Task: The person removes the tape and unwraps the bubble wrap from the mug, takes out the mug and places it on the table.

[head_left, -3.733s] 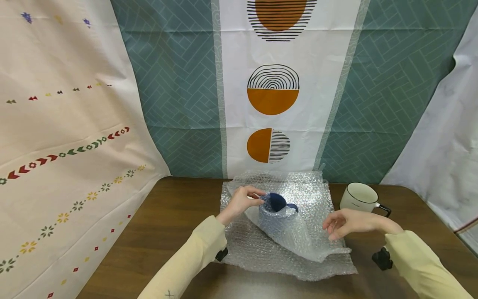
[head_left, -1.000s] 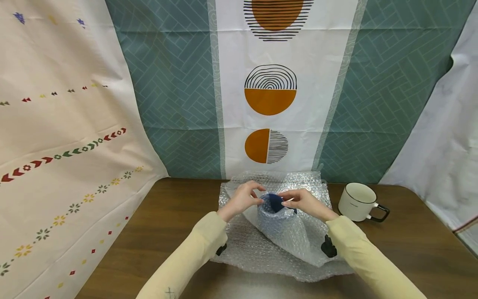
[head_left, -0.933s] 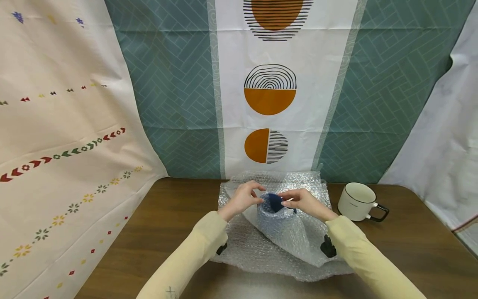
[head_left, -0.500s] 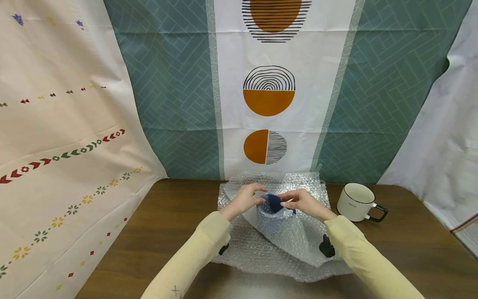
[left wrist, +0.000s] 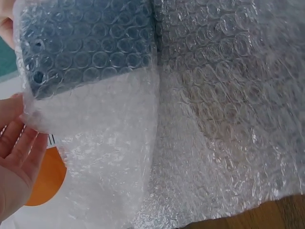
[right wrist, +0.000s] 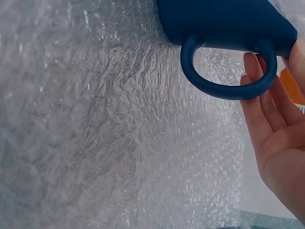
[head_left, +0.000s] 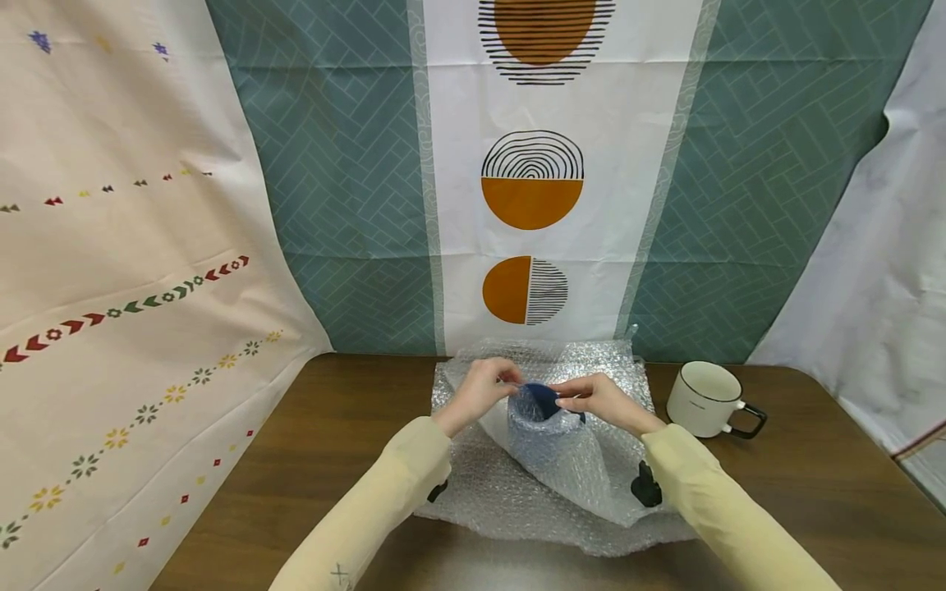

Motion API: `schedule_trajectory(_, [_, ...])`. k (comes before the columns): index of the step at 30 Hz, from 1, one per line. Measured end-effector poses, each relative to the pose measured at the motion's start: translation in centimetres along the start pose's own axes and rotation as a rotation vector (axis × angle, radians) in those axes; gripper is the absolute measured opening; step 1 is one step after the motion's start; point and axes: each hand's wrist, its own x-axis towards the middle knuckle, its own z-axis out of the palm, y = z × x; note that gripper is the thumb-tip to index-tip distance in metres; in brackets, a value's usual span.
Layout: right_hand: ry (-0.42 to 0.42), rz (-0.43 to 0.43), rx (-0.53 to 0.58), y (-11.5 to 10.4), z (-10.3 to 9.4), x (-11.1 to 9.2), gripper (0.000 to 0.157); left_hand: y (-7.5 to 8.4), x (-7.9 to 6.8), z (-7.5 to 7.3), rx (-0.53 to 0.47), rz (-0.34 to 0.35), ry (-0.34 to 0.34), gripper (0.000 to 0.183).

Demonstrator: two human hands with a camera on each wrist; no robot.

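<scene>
A dark blue mug (head_left: 544, 399) stands in the middle of the table, its front and left side covered by bubble wrap (head_left: 510, 513). My left hand (head_left: 476, 391) pinches the wrap's edge at the left of the mug's rim. In the left wrist view the film (left wrist: 105, 162) lies over the mug's wall, with curled fingers of the left hand (left wrist: 19, 160) at its edge. On the other side, my right hand (head_left: 602, 400) grips the mug's rim. The right wrist view shows the bare handle (right wrist: 214, 88), with fingers of the right hand (right wrist: 281, 138) beside and behind it.
A cream mug (head_left: 705, 402) with a black rim and black handle stands to the right on the brown wooden table (head_left: 347, 427). More bubble wrap lies flat beneath the blue mug. Patterned cloths (head_left: 355, 205) hang behind the table and at both sides.
Since the oldest frame, my right hand has moved left from near the cream mug to the blue mug's rim. In the last half second, my left fingers have drawn closer together at the wrap's edge.
</scene>
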Motion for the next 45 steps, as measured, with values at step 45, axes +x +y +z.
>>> schedule_trajectory(45, [0.012,-0.018,-0.028,-0.1,0.2,-0.4,0.039,-3.6,-7.0,-5.6,-0.248,0.128,-0.243,0.021])
